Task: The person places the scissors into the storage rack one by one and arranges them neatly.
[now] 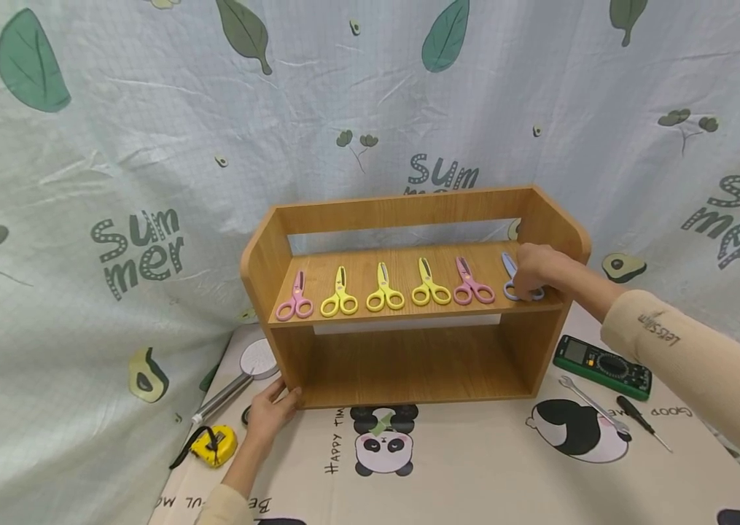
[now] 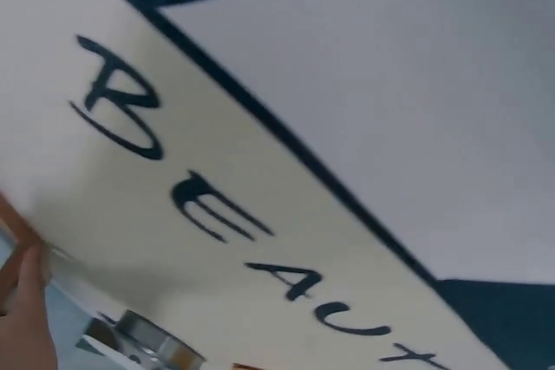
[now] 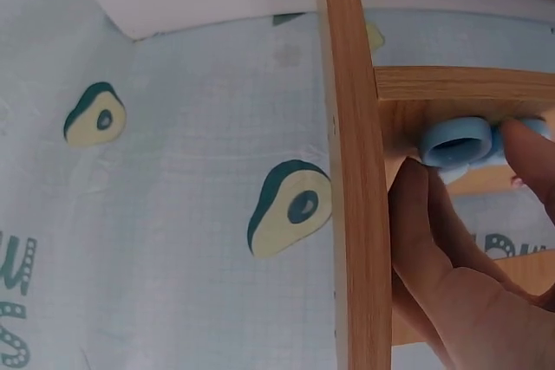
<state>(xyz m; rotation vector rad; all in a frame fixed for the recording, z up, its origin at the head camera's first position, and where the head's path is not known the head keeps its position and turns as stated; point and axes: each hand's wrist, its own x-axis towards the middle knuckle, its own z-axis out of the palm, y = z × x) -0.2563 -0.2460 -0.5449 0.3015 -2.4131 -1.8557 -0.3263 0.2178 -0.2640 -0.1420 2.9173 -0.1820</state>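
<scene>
A two-tier wooden shelf [image 1: 409, 402] stands on the table. My right hand [image 1: 534, 270] is at the right end of its upper board, with thumb and fingers about the handle rings of the blue scissors [image 1: 508, 264]. In the right wrist view, the fingers and thumb flank the blue rings [image 3: 458, 141]. To the left lie pink scissors [image 1: 472, 289], several yellow scissors [image 1: 385, 292] and another pair of pink scissors [image 1: 294, 302], spaced in a row with blades toward the back. My left hand [image 1: 270, 413] holds the shelf's lower left front corner.
Left of the shelf lie a showerhead-like tool [image 1: 258, 359] and a yellow tape measure [image 1: 215, 445]. A green multimeter [image 1: 602, 367], a wrench [image 1: 593, 403] and a screwdriver [image 1: 641, 421] lie to the right. A printed curtain [image 1: 317, 109] hangs close behind.
</scene>
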